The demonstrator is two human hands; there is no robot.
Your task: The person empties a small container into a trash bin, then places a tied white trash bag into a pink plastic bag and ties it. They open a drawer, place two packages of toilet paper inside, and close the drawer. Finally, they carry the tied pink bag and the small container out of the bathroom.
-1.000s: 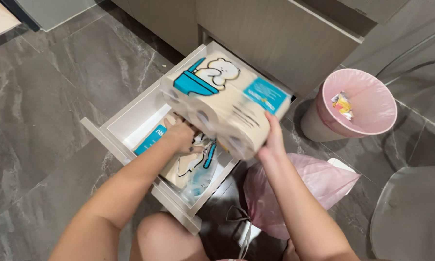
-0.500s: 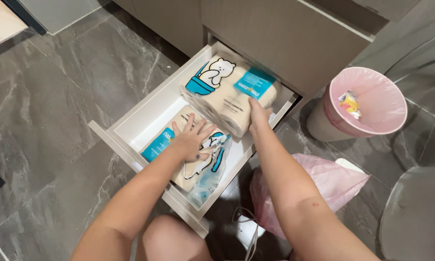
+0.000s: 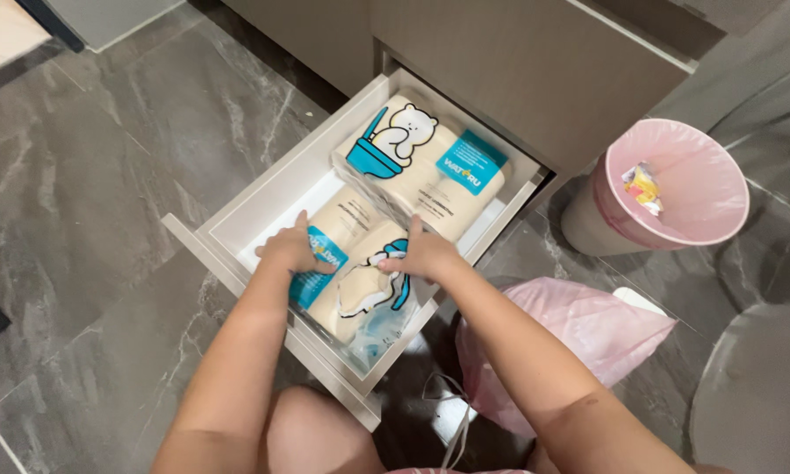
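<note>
You are crouched over a floor of large grey marbled tiles [image 3: 105,158], facing a pale wood-look cabinet [image 3: 518,61] whose bottom white drawer [image 3: 237,215] is pulled well out toward your knees. Two plastic-wrapped packs of toilet rolls lie in it: the rear pack [image 3: 430,171], with a bear and a blue toilet drawn on the wrap, sits at the back under the cabinet face, and the front pack [image 3: 355,281] lies just in front of it, touching it and filling the near half of the drawer. Your left hand [image 3: 288,250] is curled over the left edge of the front pack, fingers bent and close together on the wrap. Your right hand [image 3: 426,254] presses on its right upper side, thumb raised toward the rear pack and fingers folded down; you cannot tell whether they pinch the plastic. To the left of the packs a strip of bare drawer floor runs along the side wall. On your right the room is tight: a pink-lined waste bin [image 3: 676,189] stands by the cabinet corner, a tied pink bag [image 3: 579,329] lies on the tiles just beside the drawer's right corner, and the grey lid [image 3: 755,395] of a toilet fills the lower right. Open tile lies to your left.
</note>
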